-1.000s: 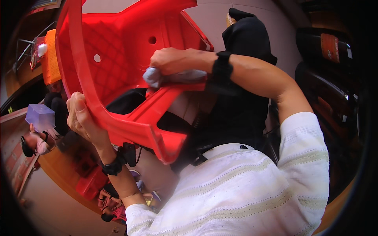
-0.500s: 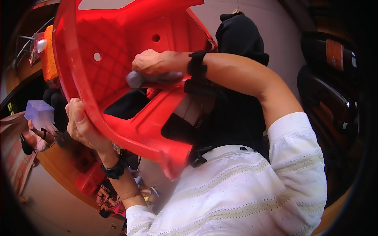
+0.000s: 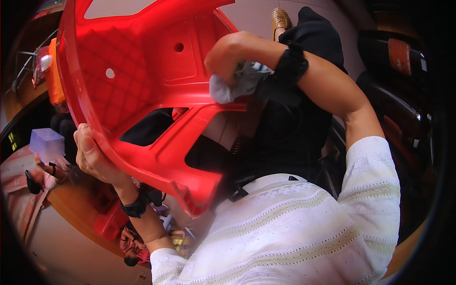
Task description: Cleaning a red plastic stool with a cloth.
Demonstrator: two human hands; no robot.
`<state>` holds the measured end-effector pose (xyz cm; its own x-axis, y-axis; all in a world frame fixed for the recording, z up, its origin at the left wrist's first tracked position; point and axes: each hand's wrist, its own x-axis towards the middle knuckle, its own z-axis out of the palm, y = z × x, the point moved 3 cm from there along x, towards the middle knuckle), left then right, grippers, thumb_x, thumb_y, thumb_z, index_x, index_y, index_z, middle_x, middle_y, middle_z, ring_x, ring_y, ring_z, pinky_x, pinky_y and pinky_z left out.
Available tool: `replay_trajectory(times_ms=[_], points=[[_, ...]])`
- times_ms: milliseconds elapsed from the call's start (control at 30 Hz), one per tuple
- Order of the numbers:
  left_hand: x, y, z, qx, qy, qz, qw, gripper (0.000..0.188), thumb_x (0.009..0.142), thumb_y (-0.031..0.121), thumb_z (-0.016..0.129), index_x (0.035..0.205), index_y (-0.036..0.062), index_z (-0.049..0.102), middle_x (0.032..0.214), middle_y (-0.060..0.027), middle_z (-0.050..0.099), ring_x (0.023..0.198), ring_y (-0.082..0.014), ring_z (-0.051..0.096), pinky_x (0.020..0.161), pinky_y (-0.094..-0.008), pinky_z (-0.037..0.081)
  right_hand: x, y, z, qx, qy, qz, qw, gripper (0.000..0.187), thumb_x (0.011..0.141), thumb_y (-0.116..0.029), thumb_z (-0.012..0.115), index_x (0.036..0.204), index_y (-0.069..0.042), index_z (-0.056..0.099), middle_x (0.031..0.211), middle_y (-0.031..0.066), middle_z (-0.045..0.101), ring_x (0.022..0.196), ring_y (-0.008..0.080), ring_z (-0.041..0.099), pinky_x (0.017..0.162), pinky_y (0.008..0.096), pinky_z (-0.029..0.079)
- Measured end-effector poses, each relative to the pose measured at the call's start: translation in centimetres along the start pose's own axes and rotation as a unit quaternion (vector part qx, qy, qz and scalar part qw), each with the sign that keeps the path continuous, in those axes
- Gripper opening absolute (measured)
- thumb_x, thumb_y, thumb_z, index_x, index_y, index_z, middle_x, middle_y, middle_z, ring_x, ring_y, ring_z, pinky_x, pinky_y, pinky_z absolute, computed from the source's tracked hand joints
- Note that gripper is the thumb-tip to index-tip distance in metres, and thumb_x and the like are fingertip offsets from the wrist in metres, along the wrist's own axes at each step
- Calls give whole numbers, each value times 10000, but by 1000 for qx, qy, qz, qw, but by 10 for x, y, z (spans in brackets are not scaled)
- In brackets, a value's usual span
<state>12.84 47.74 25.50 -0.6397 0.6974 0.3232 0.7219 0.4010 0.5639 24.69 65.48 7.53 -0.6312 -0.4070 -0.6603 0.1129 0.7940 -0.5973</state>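
Against red plastic panel [image 3: 142, 95], right hand [image 3: 228, 54] and cloth [image 3: 232, 85] shifted rightward

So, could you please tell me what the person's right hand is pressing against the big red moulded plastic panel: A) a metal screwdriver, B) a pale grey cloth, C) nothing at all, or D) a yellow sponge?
B: the right hand bunches a pale grey cloth against the big red moulded plastic panel, while the left hand grips the panel's lower edge.
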Motion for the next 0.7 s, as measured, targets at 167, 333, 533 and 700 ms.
replay_trajectory(times_ms=[167, 333, 533, 700], points=[[3, 4, 2, 4, -7, 43, 999, 379, 898, 260, 326, 666, -11, 454, 649, -90, 441, 660, -216, 415, 619, -335, 331, -4, -1, -7, 50, 245, -32, 968, 236, 552, -62, 642, 778, 6, 662, 753, 170, 649, 747, 325, 644, 629, 416, 497], [0, 4, 4, 1, -3, 48, 999, 395, 889, 279, 331, 647, -4, 462, 627, -86, 433, 644, -213, 409, 609, -337, 321, 18, -12, -1, 0, 368, -77, 927, 159, 628, -26, 599, 773, 7, 654, 777, 176, 644, 776, 342, 644, 651, 408, 523], [1, 6, 6, 4, 10, 57, 998, 389, 883, 276, 337, 644, 0, 471, 609, -85, 424, 624, -214, 409, 601, -334, 321, 83, -35, -14, 57, 508, -121, 851, 114, 680, -66, 612, 779, -17, 641, 773, 158, 635, 775, 346, 632, 649, 422, 514], [-1, 8, 11, 3, 14, 57, 998, 377, 884, 271, 340, 655, 6, 478, 606, -79, 416, 623, -208, 405, 603, -331, 325, 115, -36, -33, 37, 493, -67, 867, 140, 781, -118, 564, 879, -35, 618, 939, 132, 611, 914, 325, 599, 745, 440, 500]])
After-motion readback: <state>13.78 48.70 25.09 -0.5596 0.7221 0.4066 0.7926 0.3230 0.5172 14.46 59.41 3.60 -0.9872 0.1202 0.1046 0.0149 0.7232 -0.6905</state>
